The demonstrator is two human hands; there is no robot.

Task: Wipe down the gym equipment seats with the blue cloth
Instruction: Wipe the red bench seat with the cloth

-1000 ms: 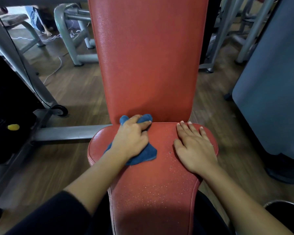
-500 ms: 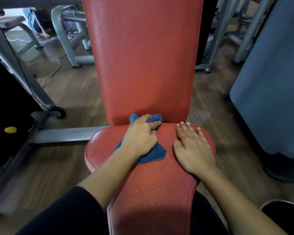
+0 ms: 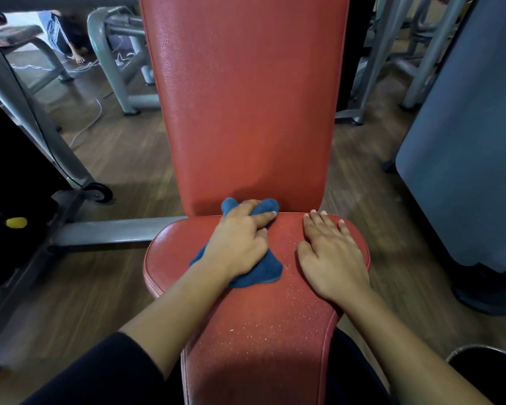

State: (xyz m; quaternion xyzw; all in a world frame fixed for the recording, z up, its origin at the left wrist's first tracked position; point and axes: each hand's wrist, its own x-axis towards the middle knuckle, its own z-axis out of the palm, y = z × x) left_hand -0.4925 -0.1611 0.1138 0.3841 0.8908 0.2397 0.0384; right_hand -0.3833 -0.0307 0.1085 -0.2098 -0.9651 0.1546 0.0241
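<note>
A red padded seat (image 3: 263,325) with an upright red backrest (image 3: 246,106) fills the middle of the view. Fine pale specks dot the seat's front half. The blue cloth (image 3: 263,270) lies bunched at the back of the seat, against the foot of the backrest. My left hand (image 3: 240,241) presses down on the cloth with fingers stretched over it. My right hand (image 3: 330,252) rests flat on the seat's right side, fingers straight, holding nothing.
Grey steel machine frames (image 3: 114,62) stand on the wooden floor (image 3: 105,282) behind and to the left. A grey-blue panel (image 3: 465,141) rises at the right. A small wheel (image 3: 98,194) and a yellow knob (image 3: 16,222) sit at the left. A dark bin rim (image 3: 488,355) shows bottom right.
My left hand has slid the blue cloth to the right along the back of the seat, closer to my right hand. My right hand has stayed put.
</note>
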